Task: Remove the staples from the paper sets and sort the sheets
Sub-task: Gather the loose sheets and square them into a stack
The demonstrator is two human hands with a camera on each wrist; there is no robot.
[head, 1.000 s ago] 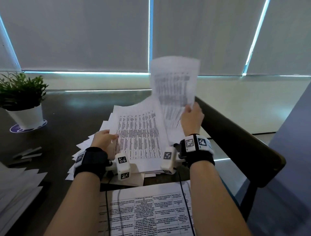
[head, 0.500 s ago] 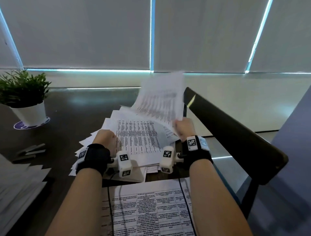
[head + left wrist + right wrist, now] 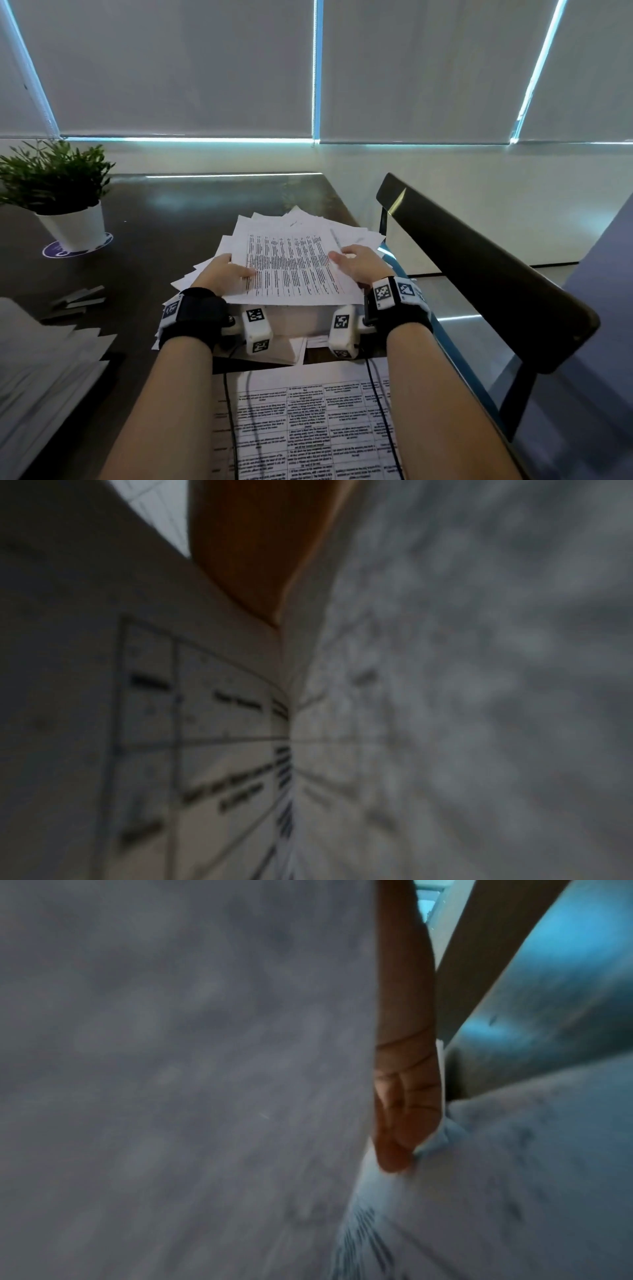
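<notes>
Room: I log grey roller blinds point(image 3: 171, 68) across the far wall, daylight showing at their edges.
Surface: dark table point(image 3: 191, 212), glossy, running toward the blinds.
Chair: dark chair back point(image 3: 479, 267) just right of the table edge.
Paper pile point(image 3: 305, 226): loose white sheets fanned out mid-table. On top I hold a printed sheet point(image 3: 291, 270) by both side edges: left hand point(image 3: 224, 274) has its thumb over the left edge, right hand point(image 3: 356, 265) has its thumb on top and fingers point(image 3: 404, 1096) underneath. Both wrist views are blurred.
Second stack point(image 3: 41, 370): at the near left edge.
Table-printed page point(image 3: 308, 428): nearest me.
Pot point(image 3: 73, 226): white, holding a green plant point(image 3: 54, 174), far left, on a round blue mat point(image 3: 77, 245).
Small flat grey pieces point(image 3: 77, 299): left of the pile; I cannot tell what they are.
</notes>
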